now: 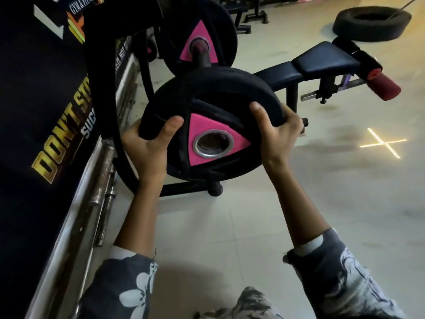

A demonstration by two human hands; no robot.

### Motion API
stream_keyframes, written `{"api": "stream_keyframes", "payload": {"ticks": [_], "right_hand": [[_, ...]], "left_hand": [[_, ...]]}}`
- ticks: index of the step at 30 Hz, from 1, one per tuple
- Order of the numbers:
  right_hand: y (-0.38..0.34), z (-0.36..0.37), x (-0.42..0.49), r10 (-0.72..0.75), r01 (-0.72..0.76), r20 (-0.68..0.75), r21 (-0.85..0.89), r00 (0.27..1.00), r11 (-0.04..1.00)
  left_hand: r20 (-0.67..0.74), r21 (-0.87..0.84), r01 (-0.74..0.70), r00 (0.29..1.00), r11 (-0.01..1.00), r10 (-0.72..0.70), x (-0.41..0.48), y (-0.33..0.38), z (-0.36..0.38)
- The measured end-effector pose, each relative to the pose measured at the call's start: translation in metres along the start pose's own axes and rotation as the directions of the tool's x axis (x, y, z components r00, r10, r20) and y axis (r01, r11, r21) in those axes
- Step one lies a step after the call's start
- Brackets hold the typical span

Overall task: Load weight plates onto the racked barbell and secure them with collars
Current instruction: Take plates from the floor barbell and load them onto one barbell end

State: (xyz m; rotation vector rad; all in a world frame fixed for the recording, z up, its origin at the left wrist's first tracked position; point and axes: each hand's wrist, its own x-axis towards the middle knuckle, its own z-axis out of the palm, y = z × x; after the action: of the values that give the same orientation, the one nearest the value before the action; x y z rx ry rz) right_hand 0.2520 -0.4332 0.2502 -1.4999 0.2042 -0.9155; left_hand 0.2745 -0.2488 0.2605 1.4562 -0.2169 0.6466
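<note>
I hold a black weight plate (213, 93) with a pink triangle and a steel-ringed centre hole in both hands, tilted in front of me. My left hand (149, 143) grips its left rim, thumb on the face. My right hand (276, 132) grips its right rim. Just beyond it, the barbell sleeve (202, 55) points toward me, its end hidden behind the held plate's top edge. A larger black plate (220, 26) with the same pink triangle sits on that sleeve. No collar is in view.
A black rack upright (108, 77) curves down at my left beside a dark banner wall (34, 111). Steel bars (103, 187) lie along the wall base. A black bench (322, 61) with red foam rollers (384, 86) stands to the right. A tyre (370, 23) lies far right.
</note>
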Motion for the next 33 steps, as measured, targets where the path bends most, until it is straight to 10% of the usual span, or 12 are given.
{"api": "stream_keyframes", "payload": {"ticks": [18,33], "right_hand": [[0.068,0.09,0.135,-0.008,0.006,0.149,0.014,0.989,1.0],[0.132,0.18,0.25,-0.109,0.108,0.003,-0.138,0.994,0.984]], "left_hand": [[-0.055,0.073,-0.029,0.998,0.997,0.033,0.125,-0.078,0.069],[-0.033,0.091,-0.109,0.993,0.99,0.112,0.259,-0.184,0.125]]}}
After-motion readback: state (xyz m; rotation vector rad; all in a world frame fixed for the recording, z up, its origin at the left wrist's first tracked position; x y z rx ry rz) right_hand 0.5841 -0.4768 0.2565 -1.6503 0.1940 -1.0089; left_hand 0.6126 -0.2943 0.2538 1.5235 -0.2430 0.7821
